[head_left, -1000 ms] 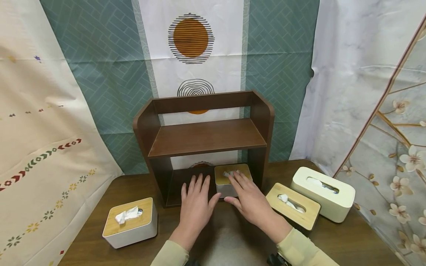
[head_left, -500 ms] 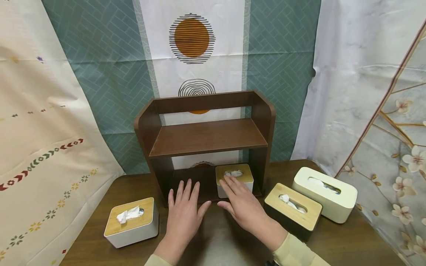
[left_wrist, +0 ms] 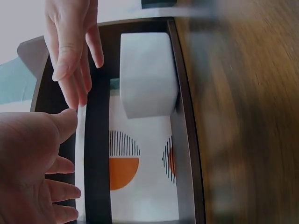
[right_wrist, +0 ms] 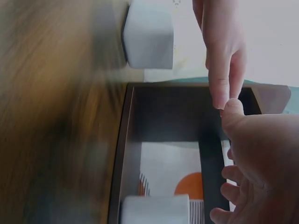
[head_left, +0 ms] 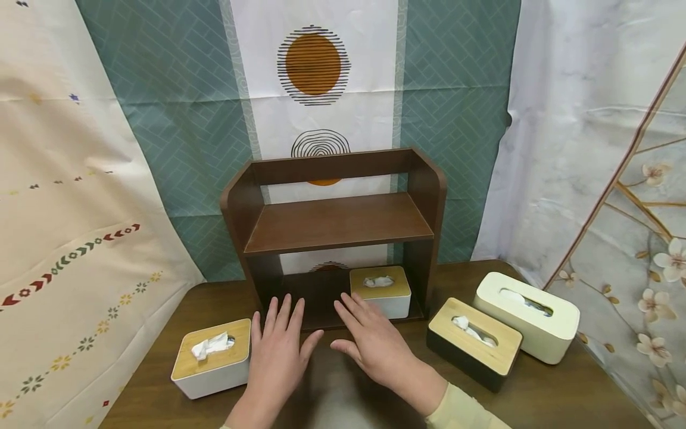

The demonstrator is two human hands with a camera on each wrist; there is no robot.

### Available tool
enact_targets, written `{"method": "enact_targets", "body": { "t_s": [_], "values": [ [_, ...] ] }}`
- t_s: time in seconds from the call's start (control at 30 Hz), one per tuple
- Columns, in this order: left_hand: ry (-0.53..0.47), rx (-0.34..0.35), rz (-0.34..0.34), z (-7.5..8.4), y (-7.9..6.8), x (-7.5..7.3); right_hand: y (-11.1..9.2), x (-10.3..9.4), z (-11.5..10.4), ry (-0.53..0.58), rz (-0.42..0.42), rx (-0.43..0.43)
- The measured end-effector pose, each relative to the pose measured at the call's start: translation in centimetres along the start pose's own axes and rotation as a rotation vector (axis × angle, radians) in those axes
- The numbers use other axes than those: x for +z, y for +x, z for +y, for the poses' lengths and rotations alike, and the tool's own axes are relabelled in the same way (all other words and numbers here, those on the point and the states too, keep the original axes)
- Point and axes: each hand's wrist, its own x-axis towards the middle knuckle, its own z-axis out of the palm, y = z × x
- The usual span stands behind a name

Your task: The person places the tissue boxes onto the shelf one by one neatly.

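Both hands hold nothing, fingers spread and straight, in front of the brown two-tier shelf (head_left: 337, 223). My left hand (head_left: 277, 351) is before the left part of the lower tier, near a white tissue box with a wooden lid (head_left: 211, 375) on the table. My right hand (head_left: 372, 345) is nearest a second white tissue box (head_left: 393, 307), also wooden-lidded, inside the lower tier at its right end. Its fingertips overlap that box's left front corner in the head view. In the left wrist view the shelved box (left_wrist: 147, 74) stands apart from the hands.
On the wooden table (head_left: 343, 399), a black tissue box with a wooden lid (head_left: 466, 363) stands right of the shelf. A longer cream tissue box (head_left: 557, 342) is close behind it. Patterned curtains (head_left: 182, 119) hang behind and at both sides.
Both hands have drawn back toward the person and left, off the shelved tissue box, whose lid and tissue now show. The boxes keep their places; the view has shifted slightly.
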Motion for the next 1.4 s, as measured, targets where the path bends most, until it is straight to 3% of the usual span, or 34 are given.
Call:
{"method": "enact_targets", "body": {
  "t_s": [0.7, 1.07, 1.4],
  "values": [
    [-0.015, -0.134, -0.038, -5.3, -3.4, -2.9, 1.8, 1.7, -4.5, -0.044, -0.096, -0.078],
    [-0.024, -0.157, 0.020, -7.8, -4.6, -3.8, 2.5, 3.3, -6.5, -0.075, -0.097, -0.167],
    [-0.012, -0.224, -0.041, -10.2, -5.5, -4.4, 3.0, 4.0, -7.9, -0.061, -0.128, -0.193]
  ]
}}
